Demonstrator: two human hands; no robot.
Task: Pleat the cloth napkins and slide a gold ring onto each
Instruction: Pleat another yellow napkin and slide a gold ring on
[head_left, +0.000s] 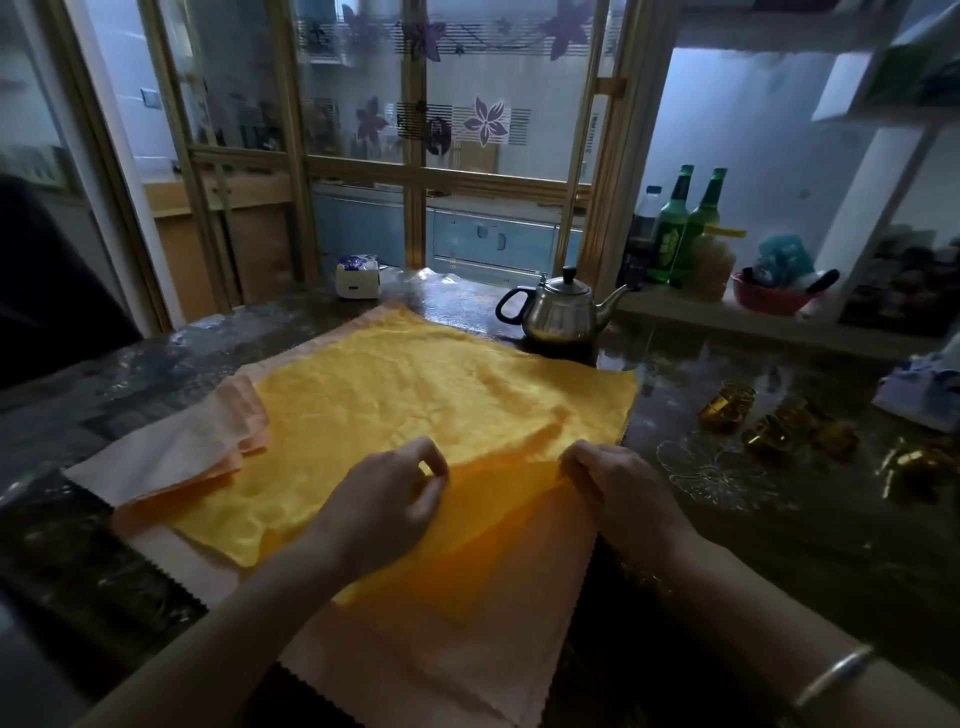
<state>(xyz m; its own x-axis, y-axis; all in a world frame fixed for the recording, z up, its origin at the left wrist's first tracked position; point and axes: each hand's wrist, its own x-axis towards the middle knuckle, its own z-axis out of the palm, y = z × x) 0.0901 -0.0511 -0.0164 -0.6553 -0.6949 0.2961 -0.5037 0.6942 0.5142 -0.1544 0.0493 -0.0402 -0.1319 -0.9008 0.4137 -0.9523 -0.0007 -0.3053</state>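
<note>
dark glossy table (727, 545), seen from above. a pink cloth (441, 660) with zigzag-cut edges lies flat on it, reaching the near edge. a yellow napkin (415, 395) is spread over the pink cloth at mid-table, its near right part raised in a fold. a pink folded stack (171, 462) overlaps the napkin's left edge. left hand (384, 499) and right hand (618, 488), set apart along the fold, each pinch the napkin between thumb and curled fingers. a steel kettle (561, 312) stands just beyond the napkin's far edge. green bottles (675, 228) stand on a shelf behind it. gold rings (774, 426) lie loose on the table to the napkin's right, apart from it. a bangle (836, 673) circles the right wrist.
</note>
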